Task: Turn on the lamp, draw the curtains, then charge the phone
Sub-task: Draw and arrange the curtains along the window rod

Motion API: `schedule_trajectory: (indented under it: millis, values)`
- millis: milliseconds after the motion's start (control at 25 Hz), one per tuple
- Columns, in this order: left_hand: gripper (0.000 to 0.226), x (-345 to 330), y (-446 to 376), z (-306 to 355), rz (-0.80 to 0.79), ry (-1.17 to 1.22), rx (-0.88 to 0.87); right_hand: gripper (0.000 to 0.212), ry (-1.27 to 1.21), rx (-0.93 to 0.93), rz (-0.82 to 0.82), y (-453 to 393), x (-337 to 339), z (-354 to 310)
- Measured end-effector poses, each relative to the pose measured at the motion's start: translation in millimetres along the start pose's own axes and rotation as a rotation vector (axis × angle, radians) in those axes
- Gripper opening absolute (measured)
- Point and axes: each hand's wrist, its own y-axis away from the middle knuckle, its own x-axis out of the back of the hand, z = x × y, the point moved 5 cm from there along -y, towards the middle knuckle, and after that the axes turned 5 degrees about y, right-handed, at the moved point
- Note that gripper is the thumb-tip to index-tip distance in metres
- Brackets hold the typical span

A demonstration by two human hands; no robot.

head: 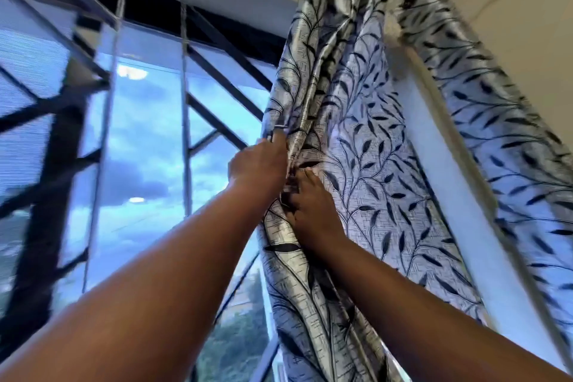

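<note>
The curtain step is judged to be in hand and barely begun: left of the gathered curtain (313, 77) the window (145, 139) is wholly uncovered, its dark diagonal grille (62, 139) and the cloudy sky being seen through the glass. Neither the lamp nor the phone is shown, so nothing can be said of whether the lamp is lit; two bright spots reflected in the glass are too vague to settle it. Drawing the fabric across the window and charging the phone are taken as still to be done. At the curtain's left edge the left hand (259, 166) is raised, its fingers curled round the bunched leading folds. Just right of it and slightly lower, the right hand (313, 211) is pressed into the same folds, fingers bent and partly buried in the cloth, apparently gripping it. Right of the curtain, past a pale wall strip, a second leaf-patterned panel (502, 133) is seen hanging.
</note>
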Motion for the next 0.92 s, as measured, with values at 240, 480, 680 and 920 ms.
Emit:
schedule_trajectory:
  millis: [240, 480, 680, 920]
  values:
    - [0.066, 87.8, 31.5, -144.6, 0.002, -0.195, 0.211, 0.026, -0.203, 0.154, 0.079, -17.7, -14.5, -169.8]
    - [0.064, 194.6, 83.3, -258.5, -0.044, -0.486, 0.408, 0.03, -0.427, 0.309, 0.101, -25.5, -20.9, -331.1]
    - [0.058, 317.3, 139.4, -341.2, -0.007, -0.756, 0.59, 0.034, -0.477, 0.463, 0.005, -20.7, -23.1, -469.5]
    - [0.057, 364.1, 212.2, -375.6, -0.033, -0.755, 0.825, 0.043, -0.401, 0.52, -0.136, 9.2, -36.3, -513.9]
